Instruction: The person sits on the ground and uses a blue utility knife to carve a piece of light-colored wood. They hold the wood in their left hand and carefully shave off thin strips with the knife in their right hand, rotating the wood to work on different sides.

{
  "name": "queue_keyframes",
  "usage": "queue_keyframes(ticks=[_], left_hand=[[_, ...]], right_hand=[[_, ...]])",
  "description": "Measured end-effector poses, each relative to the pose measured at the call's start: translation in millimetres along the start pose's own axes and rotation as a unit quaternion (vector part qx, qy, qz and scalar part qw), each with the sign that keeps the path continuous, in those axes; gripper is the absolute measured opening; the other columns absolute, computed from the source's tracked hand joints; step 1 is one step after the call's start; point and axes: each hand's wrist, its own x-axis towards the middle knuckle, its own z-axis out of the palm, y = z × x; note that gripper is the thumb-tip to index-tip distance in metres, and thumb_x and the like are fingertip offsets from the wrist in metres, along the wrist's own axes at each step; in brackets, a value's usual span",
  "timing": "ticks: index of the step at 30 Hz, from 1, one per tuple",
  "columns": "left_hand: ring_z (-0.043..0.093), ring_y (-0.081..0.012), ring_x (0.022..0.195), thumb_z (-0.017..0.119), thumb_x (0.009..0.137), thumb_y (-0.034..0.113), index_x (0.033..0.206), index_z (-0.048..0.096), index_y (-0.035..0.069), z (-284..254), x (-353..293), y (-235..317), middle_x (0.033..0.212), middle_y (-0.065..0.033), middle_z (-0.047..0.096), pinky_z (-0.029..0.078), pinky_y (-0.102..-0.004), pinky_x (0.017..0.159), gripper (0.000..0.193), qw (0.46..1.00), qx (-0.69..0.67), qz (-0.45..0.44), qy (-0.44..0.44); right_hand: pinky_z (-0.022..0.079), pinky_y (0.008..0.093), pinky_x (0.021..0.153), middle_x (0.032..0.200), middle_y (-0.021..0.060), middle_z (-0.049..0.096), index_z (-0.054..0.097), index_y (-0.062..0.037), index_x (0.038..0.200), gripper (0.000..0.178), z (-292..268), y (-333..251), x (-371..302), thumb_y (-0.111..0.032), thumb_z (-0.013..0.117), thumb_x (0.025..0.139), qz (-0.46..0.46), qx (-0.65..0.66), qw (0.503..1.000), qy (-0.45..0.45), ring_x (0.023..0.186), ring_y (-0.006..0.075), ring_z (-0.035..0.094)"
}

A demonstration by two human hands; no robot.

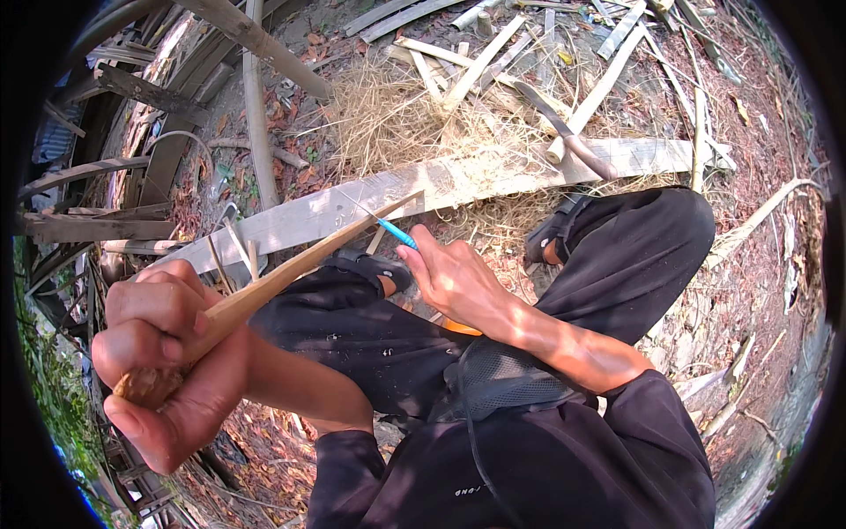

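Note:
My left hand [172, 366], close to the camera, is wrapped round the thick end of a long tapered bamboo piece [291, 278]. The piece slants up to the right, and its thin tip lies over the plank. My right hand [463, 278] grips a slim knife by its blue handle [397, 233]. The knife's narrow metal blade points up and left, crossing the bamboo piece near its tip. I cannot tell whether the blade touches the bamboo. Both hands are above my dark trousers, between my bent knees.
A long grey plank [308, 216] lies across the ground beyond my feet. On its right part rests a curved machete with a wooden handle [590, 159]. Pale shavings [379, 123] and split bamboo strips [608, 84] are heaped behind it. Wooden poles [262, 115] and stacked timber stand at left.

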Motion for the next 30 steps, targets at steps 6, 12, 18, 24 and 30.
queue_keyframes(ticks=[6, 12, 18, 24, 30], left_hand=[[0.026, -0.0115, 0.046, 0.041, 0.083, 0.043, 0.062, 0.036, 0.007, -18.7, -4.8, 5.3, 0.054, -0.0056, 0.032, 0.020, -0.0264, 0.045, 0.043, 0.984, 0.077, 0.018, 0.159], [0.028, -0.0114, 0.049, 0.044, 0.078, 0.041, 0.059, 0.037, 0.007, -16.6, -13.8, 10.4, 0.056, -0.0033, 0.031, 0.020, -0.0266, 0.047, 0.039, 0.989, 0.065, 0.027, 0.127], [0.026, -0.0116, 0.047, 0.040, 0.079, 0.039, 0.061, 0.038, 0.006, -0.3, -15.7, 15.1, 0.054, -0.0050, 0.033, 0.024, -0.0284, 0.049, 0.038, 0.994, 0.091, 0.023, 0.049], [0.026, -0.0114, 0.046, 0.040, 0.081, 0.039, 0.061, 0.038, 0.005, -1.2, -17.7, 16.9, 0.052, -0.0046, 0.032, 0.023, -0.0281, 0.048, 0.039, 0.996, 0.086, 0.029, 0.027], [0.026, -0.0106, 0.044, 0.040, 0.083, 0.039, 0.062, 0.040, 0.005, 8.1, -12.9, 14.7, 0.052, -0.0053, 0.034, 0.022, -0.0273, 0.046, 0.040, 0.993, 0.112, 0.032, -0.018]], right_hand=[[0.040, 0.0466, 0.044, 0.050, 0.0192, 0.049, 0.046, 0.0013, 0.093, 0.022, -2.0, -7.5, 5.4, -0.021, 0.048, 0.095, -0.011, 0.025, 0.999, 0.025, 0.049, 0.0411, 0.054], [0.039, 0.0461, 0.044, 0.051, 0.0185, 0.050, 0.046, 0.0003, 0.093, 0.019, -15.2, 19.5, -4.7, -0.018, 0.050, 0.094, 0.131, -0.044, 0.990, -0.017, 0.048, 0.0403, 0.053], [0.040, 0.0438, 0.045, 0.051, 0.0192, 0.050, 0.048, 0.0004, 0.094, 0.021, 2.3, 1.3, -17.4, -0.021, 0.048, 0.095, -0.045, -0.029, 0.998, 0.036, 0.049, 0.0383, 0.054], [0.041, 0.0450, 0.045, 0.051, 0.0200, 0.051, 0.047, 0.0016, 0.095, 0.026, -25.4, -6.0, -19.0, -0.024, 0.045, 0.096, 0.108, -0.031, 0.991, -0.079, 0.049, 0.0393, 0.054], [0.043, 0.0470, 0.046, 0.053, 0.0215, 0.054, 0.048, 0.0001, 0.093, 0.025, -36.5, -59.7, -22.4, -0.025, 0.045, 0.096, 0.037, -0.012, 0.998, -0.054, 0.052, 0.0414, 0.056]])
